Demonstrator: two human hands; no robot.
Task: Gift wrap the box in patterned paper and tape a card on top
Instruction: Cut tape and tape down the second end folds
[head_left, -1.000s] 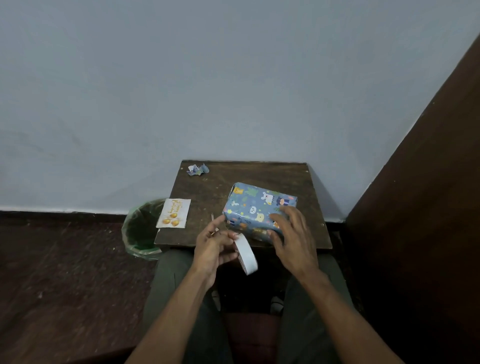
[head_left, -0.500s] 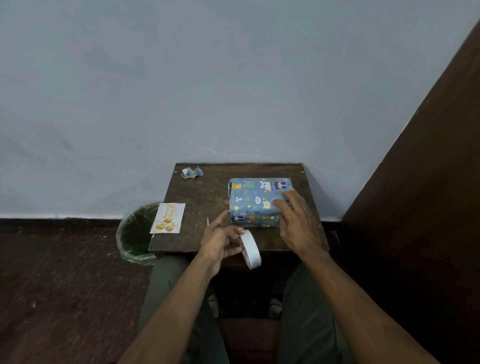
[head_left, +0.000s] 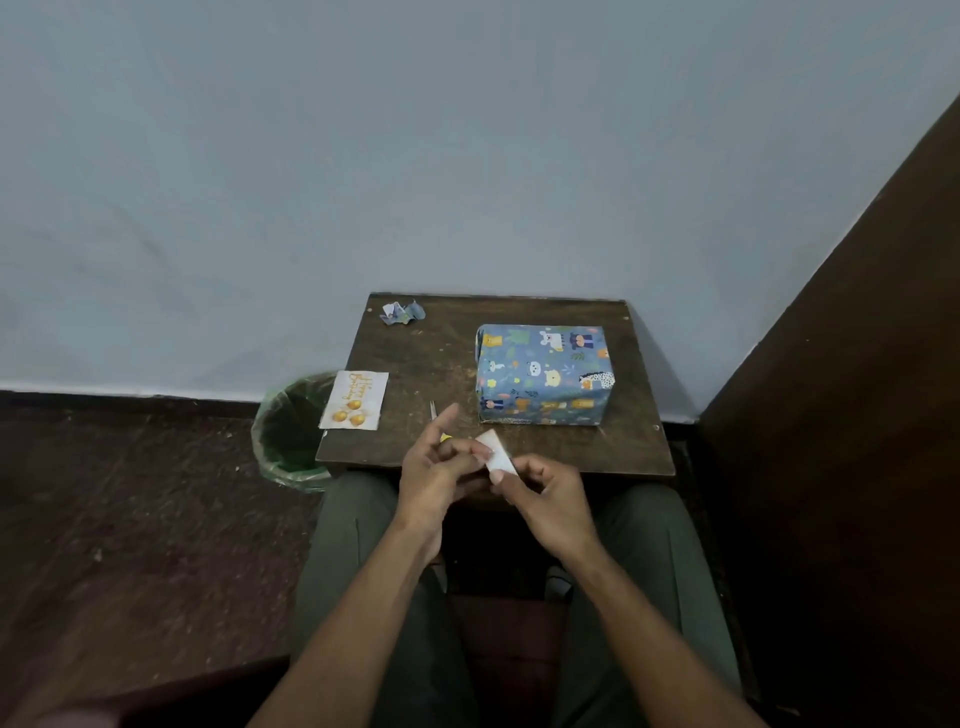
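Wrapped box (head_left: 543, 374) lying flat on the far right of the small table (head_left: 431, 364), untouched. Card (head_left: 355, 400) at the left edge, hanging slightly over it. Near edge: left hand (head_left: 436, 470) and right hand (head_left: 545, 493) both pinching the white tape roll (head_left: 496, 453). Scissors (head_left: 434, 413) partly hidden behind the left hand. Paper scrap (head_left: 401, 313) at the far left corner. Green bin (head_left: 291, 426) left of the table.

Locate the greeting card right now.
In the head view, the greeting card lies flat at the table's left edge, overhanging the green bin, left of the scissors and apart from the wrapped box.
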